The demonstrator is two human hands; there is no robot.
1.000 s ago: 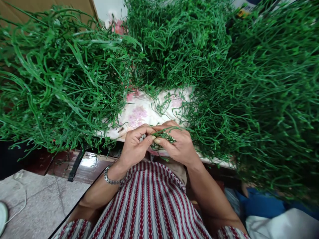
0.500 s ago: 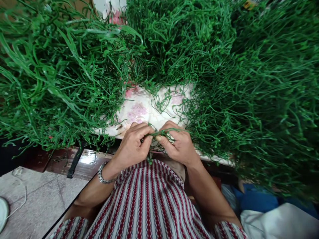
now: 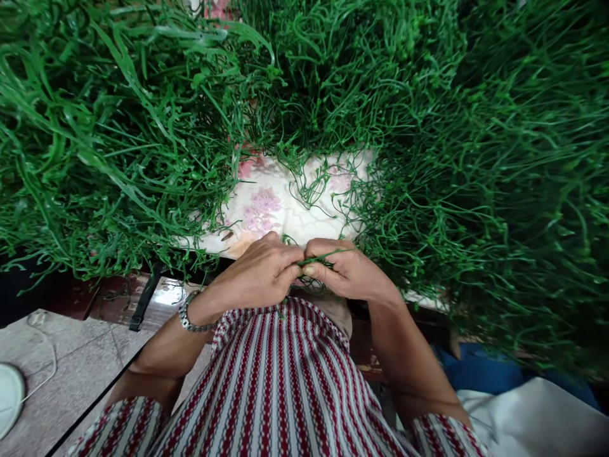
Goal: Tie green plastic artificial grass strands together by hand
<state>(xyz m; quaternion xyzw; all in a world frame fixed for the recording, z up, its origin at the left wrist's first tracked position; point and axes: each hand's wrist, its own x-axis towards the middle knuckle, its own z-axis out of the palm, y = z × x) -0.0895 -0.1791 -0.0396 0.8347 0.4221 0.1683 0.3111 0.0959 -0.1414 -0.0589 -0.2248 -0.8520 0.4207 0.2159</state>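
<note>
Green plastic sprig (image 3: 320, 259), thin and wiry, sits pinched between both hands just above the floral-cloth counter (image 3: 271, 209). Left hand (image 3: 259, 276) and right hand (image 3: 349, 274) close on it, fingertips meeting. Best done, I'd judge, by gripping near the joint and keeping clear of the heaped green stems (image 3: 476, 190).
</note>
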